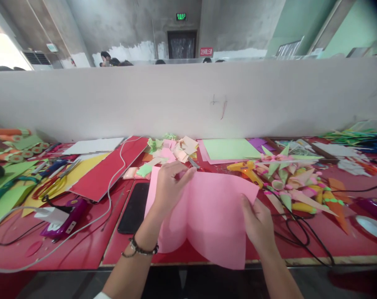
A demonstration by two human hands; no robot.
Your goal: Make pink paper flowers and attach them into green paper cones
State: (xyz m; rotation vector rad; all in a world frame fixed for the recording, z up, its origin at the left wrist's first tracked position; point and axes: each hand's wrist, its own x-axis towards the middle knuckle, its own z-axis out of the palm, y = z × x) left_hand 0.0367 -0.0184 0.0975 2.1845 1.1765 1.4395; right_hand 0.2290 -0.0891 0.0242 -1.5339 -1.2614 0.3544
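Observation:
A sheet of pink paper (pixel 219 211) with a crease down its middle is held up over the front of the red table. My left hand (pixel 172 182) pinches its top edge near the crease, thumb toward the right. On the right side, my right hand (pixel 258 218) grips the sheet's edge between thumb and fingers. The paper bows outward, and its lower right corner hangs past the table's front edge. A black phone (pixel 134 209) lies left of the sheet, partly covered by it and my left forearm.
A yellow glue gun (pixel 246 169) and a heap of folded paper pieces (pixel 290 178) lie at right, with black cable below. Left are a purple power strip (pixel 65 218), scissors (pixel 56 180) and a red board (pixel 110 170). A white partition (pixel 182 99) closes the back.

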